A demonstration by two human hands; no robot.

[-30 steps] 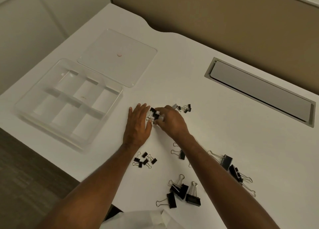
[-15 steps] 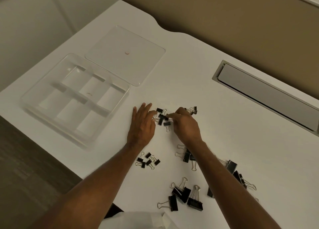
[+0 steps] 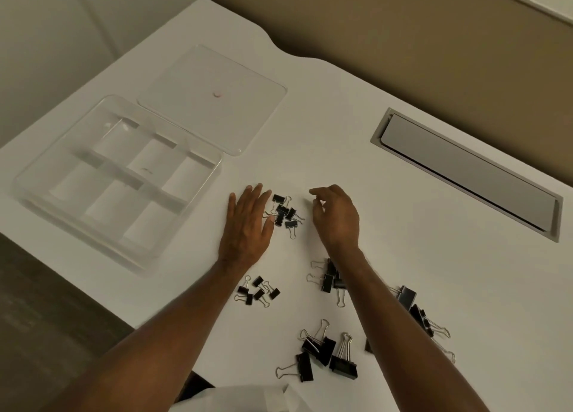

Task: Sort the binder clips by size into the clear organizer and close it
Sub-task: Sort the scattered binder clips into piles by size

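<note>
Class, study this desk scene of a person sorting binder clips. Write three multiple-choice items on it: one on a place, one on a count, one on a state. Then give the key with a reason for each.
1. Where does the clear lid lie?
A. On the organizer
B. On the desk beyond the organizer
C. Under the right hand

2. How many compartments does the organizer show?
A. Two
B. Four
C. Six

3. What does the left hand do?
A. Rests flat beside a clip cluster
B. Grips the lid
C. Holds a large clip aloft

Key: B, the lid lies flat behind the tray; C, two rows of three; A, straight fingers lie on the desk.
</note>
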